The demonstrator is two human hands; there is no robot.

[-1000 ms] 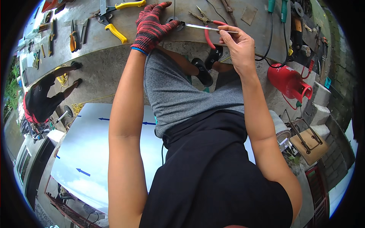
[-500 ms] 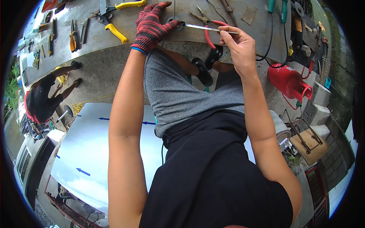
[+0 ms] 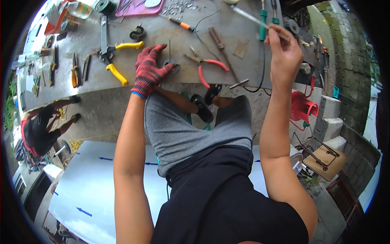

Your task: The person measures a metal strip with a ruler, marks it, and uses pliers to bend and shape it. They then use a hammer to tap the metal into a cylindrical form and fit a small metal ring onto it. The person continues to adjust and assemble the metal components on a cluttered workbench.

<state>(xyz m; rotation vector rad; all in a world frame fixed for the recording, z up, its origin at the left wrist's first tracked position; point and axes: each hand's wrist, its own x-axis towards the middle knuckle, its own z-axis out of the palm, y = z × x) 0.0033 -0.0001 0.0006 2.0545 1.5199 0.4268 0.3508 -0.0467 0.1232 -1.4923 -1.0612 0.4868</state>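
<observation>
My left hand (image 3: pixel 152 71), in a red-and-black striped glove, rests on the metal workbench (image 3: pixel 134 77) near its front edge. Its thumb presses a small dark round metal piece (image 3: pixel 176 68), partly hidden, beside which a thin upright rod (image 3: pixel 170 49) shows. Bare and raised over the bench's right side, my right hand (image 3: pixel 286 55) pinches a thin pale strip (image 3: pixel 250 17) between thumb and fingers. The strip points up and left, apart from the metal piece. Red-handled pliers (image 3: pixel 207 62) lie open just right of my gloved hand.
Yellow-handled cutters (image 3: pixel 118 75), orange-handled pliers (image 3: pixel 75 75) and a C-shaped clamp (image 3: pixel 138 33) lie on the left. Behind are an orange-and-black screwdriver (image 3: pixel 181 24) and a pink tray (image 3: pixel 140 8). Green-handled cable holders (image 3: pixel 263 24) stand right; a red gas tank (image 3: pixel 302 107) is below. Another person (image 3: pixel 40 130) is far left.
My right hand has moved right and away from my body, carrying the strip off the round metal piece. My left hand stays on that piece. The view has tilted to show more bench.
</observation>
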